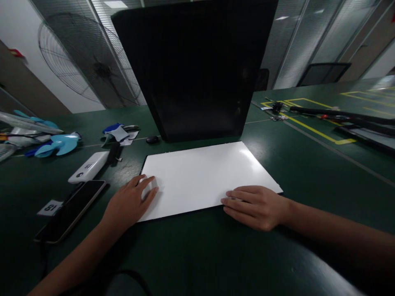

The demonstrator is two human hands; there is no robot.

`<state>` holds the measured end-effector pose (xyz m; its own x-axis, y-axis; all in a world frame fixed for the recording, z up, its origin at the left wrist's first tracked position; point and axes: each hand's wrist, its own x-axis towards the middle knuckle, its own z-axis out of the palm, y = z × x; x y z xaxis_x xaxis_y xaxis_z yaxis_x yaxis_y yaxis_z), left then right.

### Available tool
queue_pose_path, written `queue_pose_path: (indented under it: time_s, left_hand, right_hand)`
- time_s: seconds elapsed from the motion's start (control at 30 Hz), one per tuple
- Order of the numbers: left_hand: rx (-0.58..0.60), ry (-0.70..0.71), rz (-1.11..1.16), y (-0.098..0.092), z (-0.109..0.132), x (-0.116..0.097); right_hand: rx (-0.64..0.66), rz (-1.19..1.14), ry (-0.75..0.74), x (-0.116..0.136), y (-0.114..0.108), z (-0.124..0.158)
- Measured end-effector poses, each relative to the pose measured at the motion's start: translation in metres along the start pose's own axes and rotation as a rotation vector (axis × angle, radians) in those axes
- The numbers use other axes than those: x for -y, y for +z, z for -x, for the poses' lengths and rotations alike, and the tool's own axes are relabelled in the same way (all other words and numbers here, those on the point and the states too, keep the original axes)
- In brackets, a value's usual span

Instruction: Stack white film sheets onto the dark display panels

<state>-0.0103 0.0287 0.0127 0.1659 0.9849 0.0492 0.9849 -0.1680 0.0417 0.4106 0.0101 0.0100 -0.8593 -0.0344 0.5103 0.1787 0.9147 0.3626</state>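
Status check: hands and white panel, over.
Left hand flat on white panel, left edge. Right hand on its near edge. Phone left of it, apart.

Panel [210, 176]: plain white face with a thin black edge. Desk [197, 255]: dark green, unpatterned. Upright screen [197, 65]: uniform black. Power bank [89, 166]: white. Smartphone [72, 209]: black glass face. Label [49, 207]: white with black numerals. Plastic blades [58, 144]: light blue. Glove [117, 132]: blue and white. Fan guard [70, 61]: grey wire in concentric rings crossed by radial spokes. Marking lines [321, 133]: yellow on the green surface, far right.
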Motion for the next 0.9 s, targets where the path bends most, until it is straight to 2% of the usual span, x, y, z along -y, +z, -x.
queue_pose_path:
  time_s: [0.3, 0.47, 0.67, 0.8, 0.9]
  left_hand:
    - [-0.050, -0.094, 0.176, -0.015, -0.003, 0.019]
    - [-0.022, -0.160, 0.288, -0.016, -0.008, 0.035]
    - [-0.111, -0.062, 0.242, -0.008, -0.013, 0.046]
    - [-0.119, 0.141, 0.180, -0.008, -0.010, 0.041]
    - [-0.102, 0.208, 0.135, -0.010, -0.006, 0.034]
  right_hand:
    - [-0.101, 0.071, -0.068, -0.007, -0.017, -0.009]
    - [-0.085, 0.116, -0.067, -0.016, -0.026, 0.006]
    - [-0.090, 0.059, 0.082, -0.029, -0.030, 0.035]
    - [-0.075, 0.073, 0.136, -0.035, -0.037, 0.046]
    - [-0.095, 0.023, 0.186, -0.039, -0.034, 0.053]
